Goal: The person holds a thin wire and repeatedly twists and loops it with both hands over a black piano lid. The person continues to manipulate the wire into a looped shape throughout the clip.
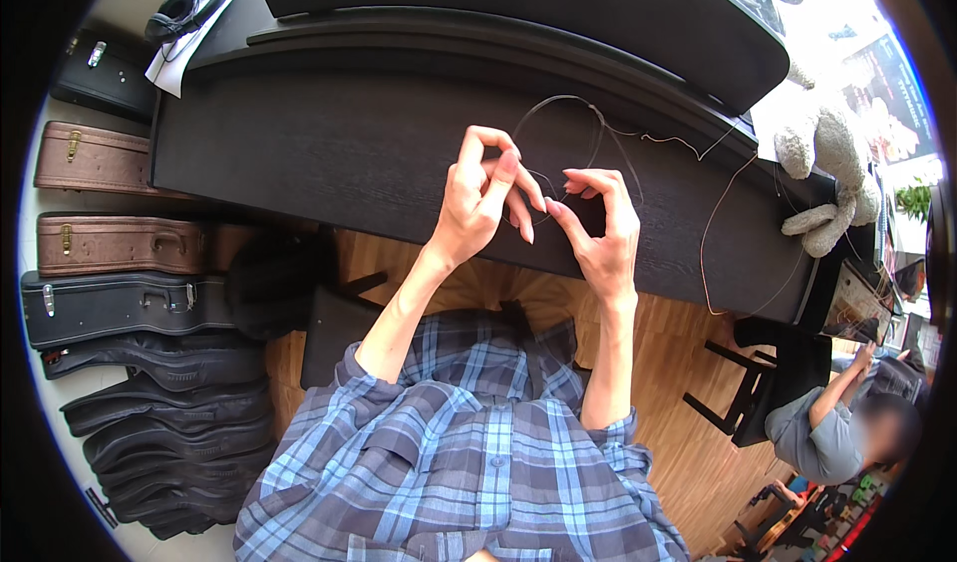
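Note:
A thin, wire-like instrument string [559,99] lies in loose loops above the closed black lid of an upright piano-like cabinet [314,128]. My left hand [482,199] has its thumb and index finger pinched together on a strand, with the other fingers curled toward the right. Close beside it, my right hand [607,226] has its thumb and fingertips near the same strand; whether they grip it is too fine to tell. The fingertips of both hands almost meet. From the loops a kinked end of string runs right, toward a longer copper-coloured strand [703,244] curving over the lid's right end.
Guitar cases [112,244] and black gig bags [179,412] line the left side. Headphones [187,9] rest on paper at the far left. A grey plush toy [830,166] hangs at the right. A black stool [777,375] and a seated person [822,427] are lower right.

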`<state>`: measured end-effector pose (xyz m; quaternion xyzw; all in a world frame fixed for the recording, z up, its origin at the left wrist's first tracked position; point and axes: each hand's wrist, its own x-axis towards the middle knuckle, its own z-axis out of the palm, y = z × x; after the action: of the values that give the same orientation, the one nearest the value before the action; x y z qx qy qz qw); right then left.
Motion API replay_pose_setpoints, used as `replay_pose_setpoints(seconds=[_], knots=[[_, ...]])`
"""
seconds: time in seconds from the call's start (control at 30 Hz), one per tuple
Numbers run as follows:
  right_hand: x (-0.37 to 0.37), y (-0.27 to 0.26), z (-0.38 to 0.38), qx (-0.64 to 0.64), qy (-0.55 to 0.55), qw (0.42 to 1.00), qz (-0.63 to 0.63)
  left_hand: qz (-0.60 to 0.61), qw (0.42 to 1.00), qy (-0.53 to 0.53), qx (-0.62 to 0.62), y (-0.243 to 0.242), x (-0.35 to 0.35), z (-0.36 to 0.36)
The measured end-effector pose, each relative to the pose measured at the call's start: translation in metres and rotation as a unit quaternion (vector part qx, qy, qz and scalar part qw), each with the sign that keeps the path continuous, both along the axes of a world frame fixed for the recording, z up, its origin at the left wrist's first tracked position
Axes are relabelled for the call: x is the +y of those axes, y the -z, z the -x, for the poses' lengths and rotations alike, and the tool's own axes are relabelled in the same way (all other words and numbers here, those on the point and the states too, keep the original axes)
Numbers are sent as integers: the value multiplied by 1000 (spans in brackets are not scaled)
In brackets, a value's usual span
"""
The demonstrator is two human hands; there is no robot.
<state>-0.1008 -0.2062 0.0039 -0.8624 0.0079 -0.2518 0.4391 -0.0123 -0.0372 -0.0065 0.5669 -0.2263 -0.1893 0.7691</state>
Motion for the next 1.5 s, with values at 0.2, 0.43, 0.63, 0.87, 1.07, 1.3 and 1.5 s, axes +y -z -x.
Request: replay_pose_setpoints(seconds=[0.2, 0.43, 0.63, 0.87, 1.07, 1.3, 1.5], knots=[[5, 4, 2, -51, 29, 998, -3, 23, 998, -13, 51, 1, 3, -7], [5, 4, 0, -3, -3, 998, 62, -4, 999, -25, 41, 2, 0, -5], [6, 2, -1, 7, -15, 995, 100, 12, 998, -52, 42, 2, -1, -4], [4, -1, -3, 13, -50, 984, 171, 16, 998, -43, 43, -2, -1, -2], [4, -5, -3, 49, -57, 983, 165, -30, 998, -52, 6, -5, -2, 3], [3, -4, -2, 59, -64, 984, 158, -24, 997, -75, -20, -3, -3, 5], [4, -1, -1, 43, -30, 993, 107, -6, 994, -103, 33, -4, -3, 2]])
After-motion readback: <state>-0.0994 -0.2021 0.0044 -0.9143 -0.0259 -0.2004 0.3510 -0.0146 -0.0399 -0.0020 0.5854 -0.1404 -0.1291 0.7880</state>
